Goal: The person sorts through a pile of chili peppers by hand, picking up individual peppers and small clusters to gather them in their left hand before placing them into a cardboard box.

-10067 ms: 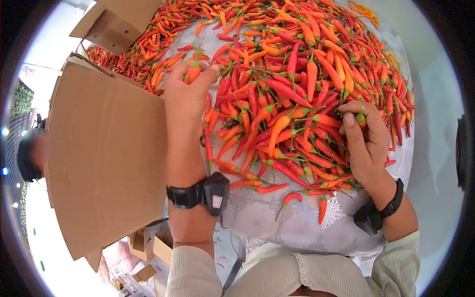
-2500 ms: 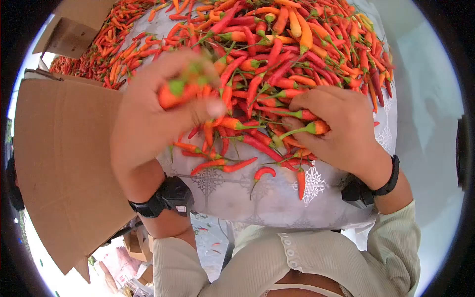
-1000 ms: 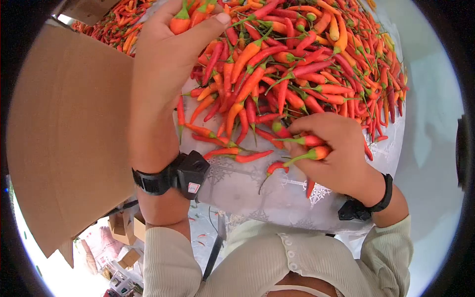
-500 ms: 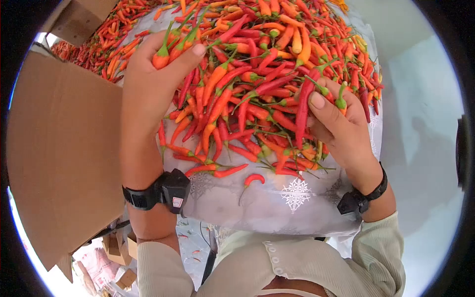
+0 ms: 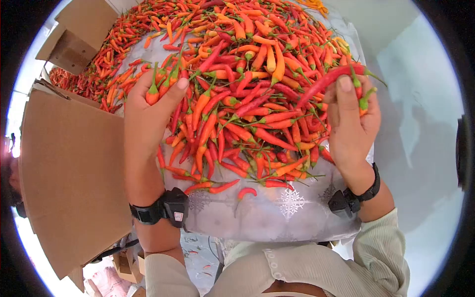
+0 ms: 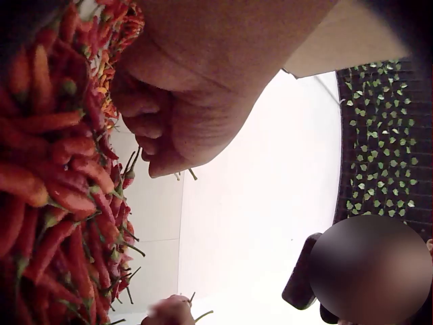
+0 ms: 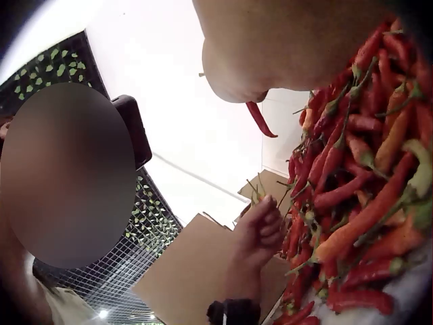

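In the head view, a wide heap of red and orange chilies (image 5: 257,109) covers the patterned cloth. At its left side my left hand (image 5: 148,109) grips several chilies (image 5: 152,95), their green stems standing up above the curled fingers. At the heap's right edge my right hand (image 5: 352,128) pinches a long red chili (image 5: 324,81) between thumb and fingers, with two smaller ones (image 5: 363,105) tucked among the fingers. In the right wrist view, a red chili (image 7: 260,120) sticks out below the right hand (image 7: 291,47); the left hand (image 7: 256,233) shows farther off, fingers curled round stems.
A large cardboard box (image 5: 74,173) stands left of the cloth, with another carton (image 5: 76,34) behind it. A small curved chili (image 5: 247,192) lies on the cloth (image 5: 247,218) near the front edge. A pale wall (image 5: 415,123) is at the right.
The right hand has moved up and right, lifting the long red chili, which has turned from upright to slanting across. The left hand keeps its chilies, slightly lower in the view.
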Available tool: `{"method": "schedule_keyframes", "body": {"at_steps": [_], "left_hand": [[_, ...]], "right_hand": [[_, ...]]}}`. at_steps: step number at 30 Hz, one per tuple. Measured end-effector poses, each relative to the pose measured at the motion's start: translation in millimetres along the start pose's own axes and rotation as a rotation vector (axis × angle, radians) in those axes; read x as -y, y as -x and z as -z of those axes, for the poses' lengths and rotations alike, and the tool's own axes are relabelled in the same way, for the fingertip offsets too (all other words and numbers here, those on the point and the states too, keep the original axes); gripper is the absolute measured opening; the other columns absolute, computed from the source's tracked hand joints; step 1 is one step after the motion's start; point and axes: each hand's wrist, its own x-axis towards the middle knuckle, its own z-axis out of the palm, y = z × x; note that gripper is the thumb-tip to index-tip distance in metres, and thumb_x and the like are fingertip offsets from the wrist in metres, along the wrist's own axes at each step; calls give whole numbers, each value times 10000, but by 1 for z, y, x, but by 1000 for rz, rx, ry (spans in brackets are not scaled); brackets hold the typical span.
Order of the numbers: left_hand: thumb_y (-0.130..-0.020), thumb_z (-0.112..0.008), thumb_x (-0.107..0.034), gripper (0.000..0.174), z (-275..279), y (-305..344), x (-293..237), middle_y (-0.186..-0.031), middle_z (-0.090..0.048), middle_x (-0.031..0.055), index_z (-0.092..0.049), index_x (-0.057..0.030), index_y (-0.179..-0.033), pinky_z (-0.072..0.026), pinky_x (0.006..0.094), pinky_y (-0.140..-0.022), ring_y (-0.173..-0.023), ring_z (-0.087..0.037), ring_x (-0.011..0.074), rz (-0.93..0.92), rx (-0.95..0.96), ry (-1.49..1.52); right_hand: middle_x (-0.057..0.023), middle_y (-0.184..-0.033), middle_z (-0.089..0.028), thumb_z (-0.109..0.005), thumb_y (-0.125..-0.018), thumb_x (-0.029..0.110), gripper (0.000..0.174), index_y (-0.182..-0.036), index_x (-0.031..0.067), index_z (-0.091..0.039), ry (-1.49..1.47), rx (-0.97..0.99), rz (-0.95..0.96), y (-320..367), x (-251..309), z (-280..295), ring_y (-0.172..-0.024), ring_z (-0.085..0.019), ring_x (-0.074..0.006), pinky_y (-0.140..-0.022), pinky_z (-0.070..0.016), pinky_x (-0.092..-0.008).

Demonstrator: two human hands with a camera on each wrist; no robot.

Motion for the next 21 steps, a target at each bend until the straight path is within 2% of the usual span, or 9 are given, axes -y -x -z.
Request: {"method": "schedule_keyframes", "body": {"at_steps": [3, 6, 8, 10, 13, 15, 17, 19, 21], "left_hand": [[-831, -745, -160, 225, 0, 0, 0, -839, -630, -20, -630, -26, -971, -444, 209, -655, -718, -545, 38, 14, 1, 50], [-829, -745, -145, 223, 5, -1, 0, -846, -638, -15, -631, -28, -981, -449, 209, -657, -720, -553, 39, -6, 23, -1], [-827, -747, -138, 226, 0, 1, -3, -847, -640, -15, -630, -25, -983, -449, 207, -661, -723, -555, 40, -45, 3, 57], [-823, -751, -140, 230, 0, 1, -5, -840, -635, -17, -629, -23, -978, -445, 203, -664, -723, -550, 38, -46, 2, 43], [-818, -757, -146, 239, 3, -1, -1, -832, -630, -20, -629, -21, -976, -443, 201, -670, -724, -544, 37, -32, 20, -4], [-815, -760, -152, 244, 3, -1, 1, -826, -628, -20, -630, -21, -974, -444, 202, -670, -723, -543, 37, -34, 36, -16], [-813, -763, -159, 247, 1, 0, 0, -819, -628, -19, -631, -22, -971, -446, 205, -665, -721, -543, 38, -44, 47, -3], [-813, -763, -166, 252, 3, -2, 6, -817, -631, -15, -632, -18, -969, -449, 208, -665, -721, -547, 43, -72, 65, -20], [-814, -762, -173, 256, 3, -1, 6, -817, -634, -10, -634, -13, -968, -454, 213, -666, -723, -551, 48, -80, 70, -32]], "right_hand": [[59, -714, -501, -563, -958, 156, 175, -1084, 34, -553, 28, -58, 80, -3, -2, 0, -504, -365, -2, -551, -365, -157], [39, -732, -556, -557, -958, 150, 241, -1153, 13, -529, 160, -139, -196, -18, -2, 3, -454, -290, 5, -515, -324, -152], [9, -799, -603, -551, -959, 150, 273, -1190, 9, -523, 169, -95, -190, -22, -7, 4, -478, -324, 5, -502, -318, -155], [-16, -843, -644, -553, -957, 165, 291, -1195, -1, -532, 227, -61, -145, -21, -12, 4, -607, -432, -28, -593, -369, -185], [-45, -888, -678, -563, -949, 175, 283, -1162, -11, -561, 305, 52, -50, -13, -16, 1, -853, -618, -106, -799, -481, -257], [-58, -941, -677, -562, -942, 135, 247, -1149, 0, -568, 248, 229, -20, -5, -13, -2, -880, -630, -131, -817, -489, -283], [-74, -972, -667, -572, -923, 93, 220, -1129, 17, -584, 317, 306, -5, 4, -12, -4, -886, -640, -156, -804, -493, -294], [-85, -968, -649, -591, -864, 44, 250, -1114, 39, -601, 439, 393, 129, 5, -14, -6, -858, -643, -187, -768, -500, -305], [-88, -929, -624, -617, -767, -11, 347, -1105, 68, -618, 615, 490, 387, 0, -18, -6, -795, -640, -222, -709, -508, -316]]}}
